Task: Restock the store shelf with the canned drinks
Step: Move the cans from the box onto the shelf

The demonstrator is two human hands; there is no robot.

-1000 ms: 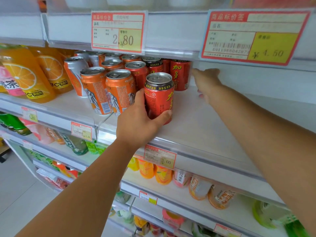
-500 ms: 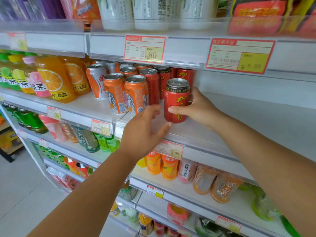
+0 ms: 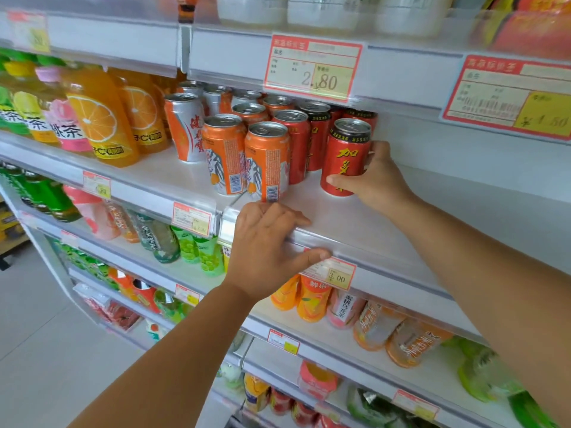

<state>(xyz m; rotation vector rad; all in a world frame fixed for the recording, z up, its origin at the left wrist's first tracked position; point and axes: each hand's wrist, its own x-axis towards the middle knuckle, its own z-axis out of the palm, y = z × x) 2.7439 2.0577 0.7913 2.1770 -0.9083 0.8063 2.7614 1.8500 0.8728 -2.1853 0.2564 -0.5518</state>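
Fingers [image 3: 378, 147] of right hand [image 3: 377, 184] round red can [image 3: 346, 162], left hand [image 3: 265, 251] on shelf edge [image 3: 395, 273]

floor: pale grey tiled floor [image 3: 40, 350] down in the lower left, with faint seams between the tiles
shelving: white metal store shelf unit [image 3: 401, 211], several tiers stacked, running from the left edge off to the right
back: plain white back panel [image 3: 479, 162] behind the middle tier
rails: clear plastic price strip [image 3: 145, 197] along the front edge of each tier
tags: red-and-yellow paper price tag [image 3: 312, 67] reading 2.80 on the tier above, and a smaller tag [image 3: 340, 274] reading 3.00 lower down
left edge: yellow and dark object [image 3: 7, 223] on the floor past the unit, honestly can't tell what it is
light: bright and even, with a soft sheen on the white boards
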